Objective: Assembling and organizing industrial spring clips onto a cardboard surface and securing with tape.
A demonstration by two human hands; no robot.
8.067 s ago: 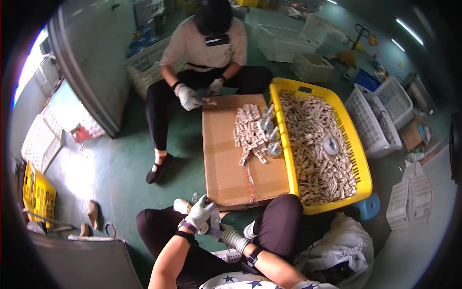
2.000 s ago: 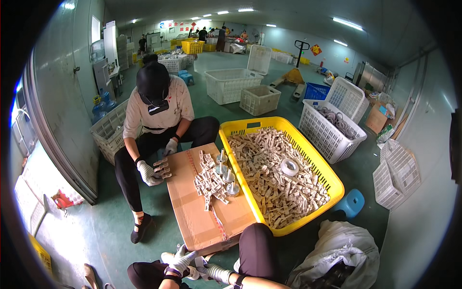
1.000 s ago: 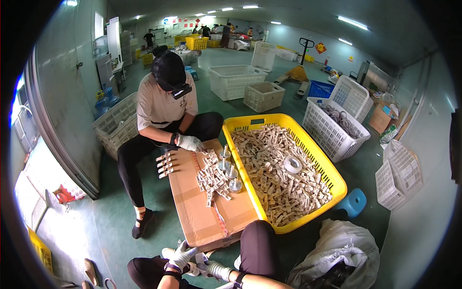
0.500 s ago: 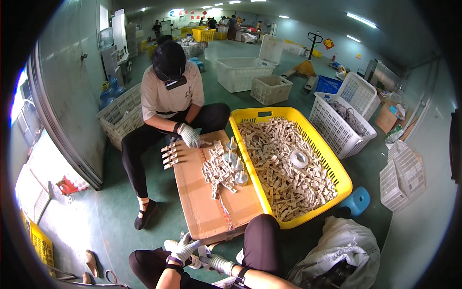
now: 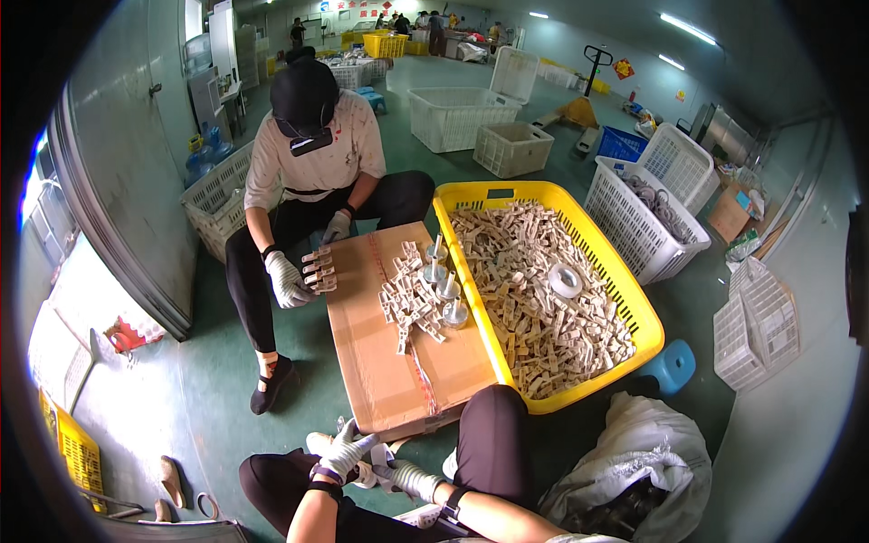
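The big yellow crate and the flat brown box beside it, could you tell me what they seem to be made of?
The big yellow crate looks like moulded plastic: slightly glossy, with slotted lattice walls. The flat brown box looks like matte corrugated cardboard, with a tape strip along its seam.

A cardboard box (image 5: 380,362) lies left of the crate (image 5: 634,299), beyond both hands.

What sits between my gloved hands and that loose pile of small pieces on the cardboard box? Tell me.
Nothing visible blocks the way. Your left hand and right hand meet low at the near end of the cardboard box; only bare cardboard with a tape seam lies between them and the pile of small pieces.
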